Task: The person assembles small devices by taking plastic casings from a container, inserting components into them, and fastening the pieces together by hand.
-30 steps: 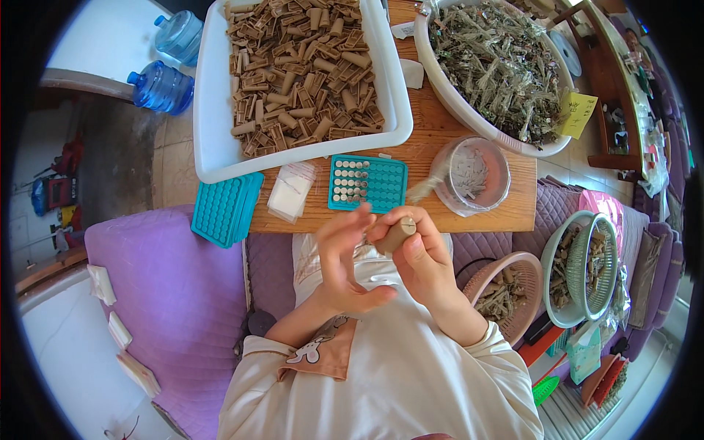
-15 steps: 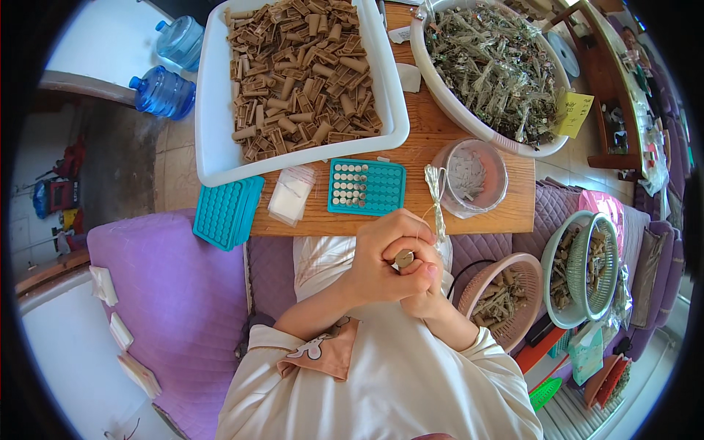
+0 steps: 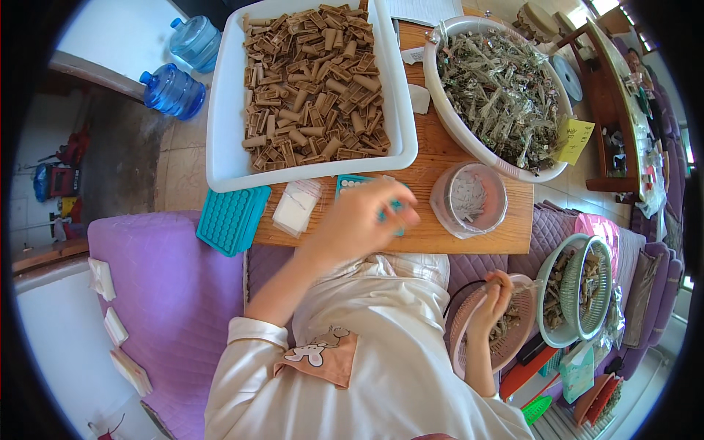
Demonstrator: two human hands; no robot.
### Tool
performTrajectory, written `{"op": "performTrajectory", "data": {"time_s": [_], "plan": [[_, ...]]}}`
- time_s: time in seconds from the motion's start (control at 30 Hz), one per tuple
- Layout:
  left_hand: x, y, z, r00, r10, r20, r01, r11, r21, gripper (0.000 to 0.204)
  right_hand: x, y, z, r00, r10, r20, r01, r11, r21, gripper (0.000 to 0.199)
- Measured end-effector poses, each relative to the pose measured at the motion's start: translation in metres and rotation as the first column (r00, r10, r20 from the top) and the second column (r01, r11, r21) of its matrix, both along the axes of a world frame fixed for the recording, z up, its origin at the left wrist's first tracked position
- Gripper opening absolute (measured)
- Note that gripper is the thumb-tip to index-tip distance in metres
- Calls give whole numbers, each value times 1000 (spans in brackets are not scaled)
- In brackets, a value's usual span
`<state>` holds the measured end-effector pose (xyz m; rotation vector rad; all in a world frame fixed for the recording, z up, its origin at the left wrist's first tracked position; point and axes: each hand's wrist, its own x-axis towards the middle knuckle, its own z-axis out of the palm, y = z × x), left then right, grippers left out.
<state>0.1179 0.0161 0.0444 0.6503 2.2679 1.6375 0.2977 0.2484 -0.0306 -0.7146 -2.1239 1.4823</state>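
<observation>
My left hand (image 3: pixel 363 220) is over a teal tray (image 3: pixel 353 181) of small round holes, some holding silvery discs. The hand hides most of the tray, and motion smears its fingers, so any grip is unclear. My right hand (image 3: pixel 490 306) has moved off to the side, above a pink basket (image 3: pixel 460 334) that contains brown tubes and pale wire bundles. Its fingers are closed around a small brown piece with pale strands (image 3: pixel 529 286) sticking out to the right; most of the piece is hidden.
A white bin (image 3: pixel 220 128) of brown plastic shells stands on the wooden table (image 3: pixel 433 242). Nearby are a basin (image 3: pixel 434 77) of wire bundles, a tub (image 3: pixel 444 194) of pale strips, clear bags (image 3: pixel 297 207) and stacked teal trays (image 3: pixel 231 220). Green baskets (image 3: pixel 563 341) sit at right.
My clasped hands have separated. The left has moved forward over the teal tray; the right has swung right and down above the pink basket, taking the brown piece and strands with it.
</observation>
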Motion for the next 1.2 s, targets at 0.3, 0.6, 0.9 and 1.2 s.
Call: {"op": "performTrajectory", "data": {"time_s": [0.3,0.6,0.9,1.2], "plan": [[-126,-80,-42,926,41,-375,-307,659,-686,19,83,110,-13,140,-179,974,-617,754,227,29],[-167,-69,-82,709,-555,-435,-296,326,-898,10,-45,62,74,824,106,557,-425,765,484,13],[-155,-75,-40,954,-140,-266,-169,481,-860,26,-175,1,97,875,484,-29,-405,763,503,8],[-88,-50,1,927,59,369,-118,983,139,33,-345,-20,67,953,300,-39,-81,378,922,17]]}}
